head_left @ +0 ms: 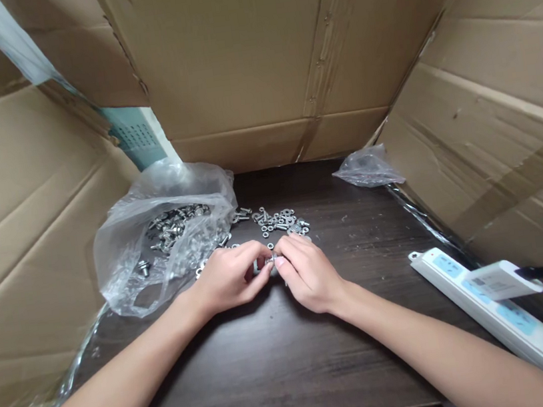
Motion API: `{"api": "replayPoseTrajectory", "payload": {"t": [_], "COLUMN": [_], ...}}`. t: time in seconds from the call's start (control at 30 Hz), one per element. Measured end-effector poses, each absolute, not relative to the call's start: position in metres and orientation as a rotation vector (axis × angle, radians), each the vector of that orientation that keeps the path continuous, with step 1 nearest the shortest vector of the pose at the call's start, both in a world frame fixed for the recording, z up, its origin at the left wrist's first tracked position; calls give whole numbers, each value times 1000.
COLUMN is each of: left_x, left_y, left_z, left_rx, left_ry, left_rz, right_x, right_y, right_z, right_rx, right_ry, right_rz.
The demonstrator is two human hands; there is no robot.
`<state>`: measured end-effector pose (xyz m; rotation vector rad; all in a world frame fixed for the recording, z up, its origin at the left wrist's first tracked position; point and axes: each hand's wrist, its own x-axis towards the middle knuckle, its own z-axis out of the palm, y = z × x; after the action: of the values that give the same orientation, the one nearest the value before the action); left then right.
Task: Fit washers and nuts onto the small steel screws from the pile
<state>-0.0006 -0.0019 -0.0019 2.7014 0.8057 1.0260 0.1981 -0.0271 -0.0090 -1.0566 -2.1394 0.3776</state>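
Both my hands meet at the middle of a dark wooden table (pixel 283 357). My left hand (pixel 229 278) and my right hand (pixel 306 274) pinch a small metal bolt (pixel 270 262) between their fingertips, fingers curled together. Just beyond them lies a loose scatter of small nuts and washers (pixel 281 221). To the left a clear plastic bag (pixel 166 242) lies open with several bolts inside it.
Cardboard walls stand on the left (pixel 25 218), back (pixel 252 65) and right (pixel 489 99). A small empty clear bag (pixel 367 168) lies at the back right. A white power strip (pixel 493 307) with a plugged-in adapter runs along the right edge.
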Motion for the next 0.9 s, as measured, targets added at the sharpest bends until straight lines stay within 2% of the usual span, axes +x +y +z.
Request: {"api": "replayPoseTrajectory", "payload": {"t": [0.47, 0.9], "left_x": [-2, -3], "left_y": [-1, 0], "left_z": [-3, -4], "left_rx": [2714, 2711], "left_ry": [796, 797], "left_rz": [994, 963], "right_x": [198, 198], "right_y": [-27, -23], "right_z": [-11, -17], "right_rx": [-1092, -1095], "right_ry": [-2091, -2131], "right_rz": [511, 472]}}
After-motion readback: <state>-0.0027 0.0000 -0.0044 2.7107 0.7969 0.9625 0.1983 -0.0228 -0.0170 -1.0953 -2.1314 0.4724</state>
